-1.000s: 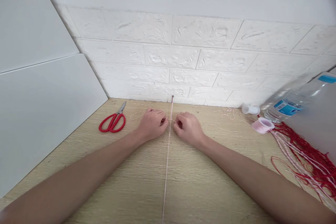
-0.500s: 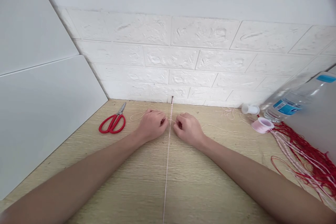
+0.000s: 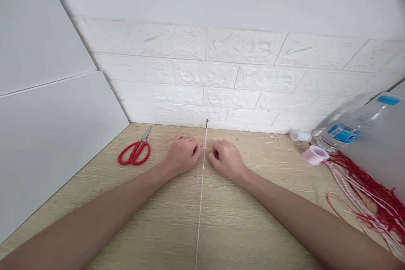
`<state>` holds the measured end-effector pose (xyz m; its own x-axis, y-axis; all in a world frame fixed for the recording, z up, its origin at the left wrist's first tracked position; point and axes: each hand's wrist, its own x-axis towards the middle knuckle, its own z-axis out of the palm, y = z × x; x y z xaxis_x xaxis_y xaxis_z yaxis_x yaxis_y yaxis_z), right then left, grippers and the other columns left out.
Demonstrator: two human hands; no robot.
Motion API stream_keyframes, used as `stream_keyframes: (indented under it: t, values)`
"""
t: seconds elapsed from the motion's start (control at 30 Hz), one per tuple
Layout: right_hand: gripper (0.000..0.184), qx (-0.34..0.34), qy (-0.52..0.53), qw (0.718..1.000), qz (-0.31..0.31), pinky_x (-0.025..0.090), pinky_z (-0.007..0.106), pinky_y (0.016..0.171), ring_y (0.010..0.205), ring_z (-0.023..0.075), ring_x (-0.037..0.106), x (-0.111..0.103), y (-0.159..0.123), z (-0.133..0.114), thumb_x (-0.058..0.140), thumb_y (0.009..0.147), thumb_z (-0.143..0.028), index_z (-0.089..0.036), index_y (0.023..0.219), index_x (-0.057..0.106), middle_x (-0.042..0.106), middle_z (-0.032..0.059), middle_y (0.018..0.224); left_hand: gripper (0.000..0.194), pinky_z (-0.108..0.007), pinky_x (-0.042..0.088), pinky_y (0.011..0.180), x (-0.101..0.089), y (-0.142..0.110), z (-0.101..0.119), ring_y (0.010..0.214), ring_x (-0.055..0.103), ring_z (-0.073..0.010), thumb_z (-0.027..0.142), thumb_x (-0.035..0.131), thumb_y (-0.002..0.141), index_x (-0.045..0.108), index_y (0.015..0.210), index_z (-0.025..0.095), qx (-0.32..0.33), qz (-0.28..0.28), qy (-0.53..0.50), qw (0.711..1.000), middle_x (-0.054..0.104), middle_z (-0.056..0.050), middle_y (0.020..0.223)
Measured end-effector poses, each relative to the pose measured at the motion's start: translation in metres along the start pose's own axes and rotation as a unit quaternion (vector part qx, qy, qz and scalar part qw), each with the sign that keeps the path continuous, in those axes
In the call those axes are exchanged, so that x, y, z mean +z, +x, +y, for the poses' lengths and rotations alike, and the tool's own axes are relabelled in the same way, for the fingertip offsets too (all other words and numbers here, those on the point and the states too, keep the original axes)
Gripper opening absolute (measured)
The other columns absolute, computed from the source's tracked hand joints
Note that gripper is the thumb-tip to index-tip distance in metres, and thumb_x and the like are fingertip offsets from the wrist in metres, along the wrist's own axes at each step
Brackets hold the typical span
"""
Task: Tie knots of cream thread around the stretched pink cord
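Observation:
A pale pink cord (image 3: 200, 202) runs taut from a dark anchor point (image 3: 207, 121) at the wall's foot toward me, and its far stretch looks braided (image 3: 206, 137). My left hand (image 3: 184, 152) is closed just left of the cord, gripping one end of a thin cream thread (image 3: 163, 143). My right hand (image 3: 226, 157) is closed just to the cord's right, on the other end of that thread. Between the two hands the thread crosses the cord at the braid's near end. Loose tails of thread trail outward from both hands. The fingertips are mostly hidden.
Red-handled scissors (image 3: 135, 152) lie at left. To the right are a white spool (image 3: 300, 136), a pink thread spool (image 3: 315, 155), a leaning water bottle (image 3: 344, 133) and a heap of red cords (image 3: 367, 181) with pink ones. A white brick-patterned wall (image 3: 221, 74) bounds the back.
The whole view has shifted slightly, with the scene sitting a little lower. Both hands keep nearly the same closed pose beside the cord.

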<state>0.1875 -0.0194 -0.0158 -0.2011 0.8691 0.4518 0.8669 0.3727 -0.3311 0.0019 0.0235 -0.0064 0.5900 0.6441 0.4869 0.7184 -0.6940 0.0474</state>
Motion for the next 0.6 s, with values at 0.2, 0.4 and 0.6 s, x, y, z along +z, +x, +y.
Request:
stream_keyframes:
  t: [0.2, 0.4, 0.6]
  values:
    - [0.025, 0.003, 0.003, 1.000, 0.002, 0.029, 0.029, 0.062, 0.066, 0.0165, 0.045, 0.0001, 0.0000, 0.0003, 0.052, 0.082, -0.019, -0.021, 0.062, 0.038, 0.055, 0.0015, 0.064, 0.030, -0.033, 0.032, 0.073, -0.0010, 0.0007, -0.0004, 0.066, 0.050, -0.0139, 0.026, 0.044, 0.093, 0.043, 0.063, 0.017, -0.013, -0.010, -0.028, 0.999, 0.056, 0.001, 0.063]
    - [0.022, 0.013, 0.015, 1.000, -0.010, 0.030, 0.030, 0.062, 0.066, 0.0169, 0.046, -0.0007, -0.0002, 0.0002, 0.052, 0.082, -0.019, -0.021, 0.063, 0.041, 0.055, 0.0011, 0.065, 0.035, -0.032, 0.031, 0.072, -0.0071, 0.0004, 0.0005, 0.063, 0.047, -0.0131, 0.029, 0.042, 0.095, 0.042, 0.061, 0.017, -0.014, -0.033, -0.071, 0.997, 0.054, 0.002, 0.061]
    - [0.008, 0.012, 0.073, 0.997, 0.017, 0.035, 0.029, 0.067, 0.076, 0.0185, 0.050, -0.0049, -0.0010, -0.0017, 0.056, 0.080, -0.019, -0.020, 0.084, 0.049, 0.057, 0.0016, 0.078, 0.034, -0.032, 0.031, 0.070, -0.0084, -0.0002, -0.0011, 0.058, 0.043, -0.0118, 0.028, 0.047, 0.091, 0.041, 0.059, 0.016, -0.005, -0.051, -0.094, 0.994, 0.052, 0.002, 0.059]
